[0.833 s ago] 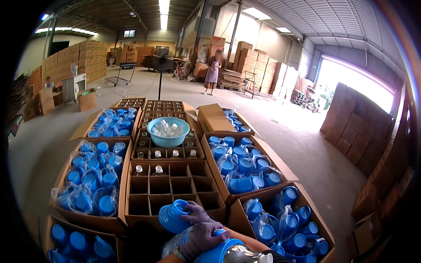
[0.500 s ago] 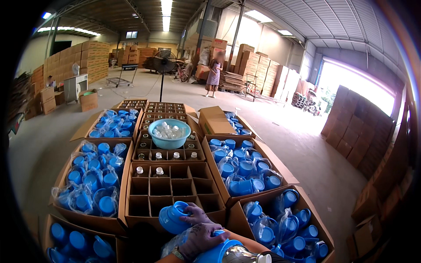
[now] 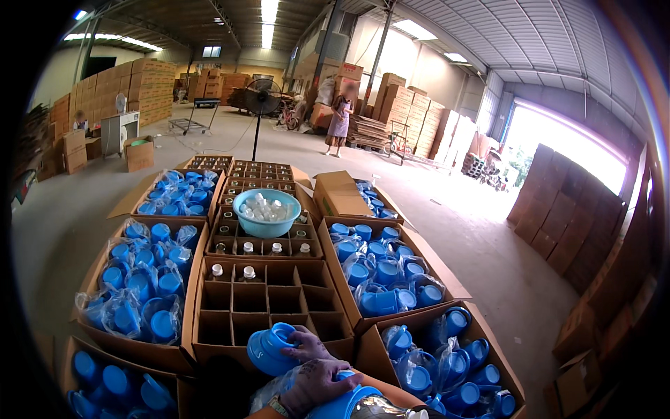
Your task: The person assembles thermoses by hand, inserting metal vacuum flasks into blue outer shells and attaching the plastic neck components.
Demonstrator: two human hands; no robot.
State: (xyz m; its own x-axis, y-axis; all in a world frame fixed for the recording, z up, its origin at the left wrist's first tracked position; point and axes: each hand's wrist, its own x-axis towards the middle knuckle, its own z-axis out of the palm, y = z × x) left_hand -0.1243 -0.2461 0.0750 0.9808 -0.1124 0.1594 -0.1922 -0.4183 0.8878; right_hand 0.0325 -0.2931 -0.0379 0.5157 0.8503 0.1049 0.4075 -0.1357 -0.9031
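Note:
My right hand, in a purple glove, grips a blue plastic cup-shaped piece with a narrower round collar, at the near edge of a divided carton. Below it, my left hand, also gloved, curls its fingers over a blue part. Clear plastic wrap shows beside that hand. Against my right forearm lies a clear bottle with a white cap, its other end inside a larger blue plastic piece. The lower frame edge cuts these off. Two white-capped bottles stand in the divided carton's far left cells.
Cartons of bagged blue cups flank me at left and right. Ahead, a light-blue basin of clear caps sits on a bottle carton. Farther off stand a black fan, a person in an apron and stacked boxes.
The whole scene shifts slightly left in view. The blue cup-shaped piece in my right hand tilts a little; both hands keep their grips.

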